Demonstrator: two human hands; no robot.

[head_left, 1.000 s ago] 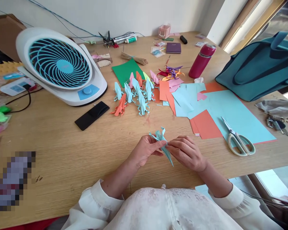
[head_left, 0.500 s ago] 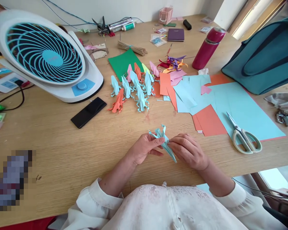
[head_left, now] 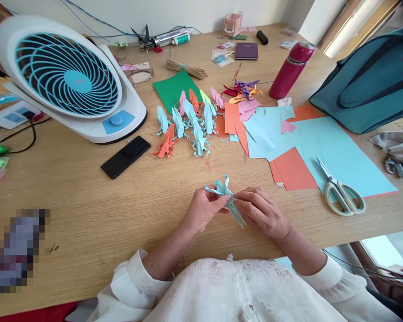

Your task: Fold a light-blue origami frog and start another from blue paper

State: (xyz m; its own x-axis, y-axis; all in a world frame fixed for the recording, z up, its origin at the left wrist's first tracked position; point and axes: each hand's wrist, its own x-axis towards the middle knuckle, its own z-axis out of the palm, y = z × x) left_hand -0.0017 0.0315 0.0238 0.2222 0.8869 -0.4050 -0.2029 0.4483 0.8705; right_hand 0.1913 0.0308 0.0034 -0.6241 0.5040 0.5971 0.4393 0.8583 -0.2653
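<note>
A light blue origami figure (head_left: 223,187) with thin folded limbs is held just above the table, in front of my chest. My left hand (head_left: 206,208) pinches its middle between thumb and fingers. From the other side, the fingertips of my right hand (head_left: 263,212) are closed on its edge near the long pointed ends, which hang toward me. Beyond my hands stand several finished paper figures, among them a light blue one (head_left: 199,139) and an orange one (head_left: 166,142).
White-handled scissors (head_left: 344,192) lie on blue sheets (head_left: 349,152) at right, near orange paper (head_left: 297,170). A black phone (head_left: 125,157) and a fan (head_left: 130,107) are at left. Behind are a green sheet (head_left: 164,91), a red bottle (head_left: 290,71) and a teal bag (head_left: 362,89).
The figure has shifted slightly left and turned a little in my fingers, and its pointed ends now show apart. Both hands keep their hold.
</note>
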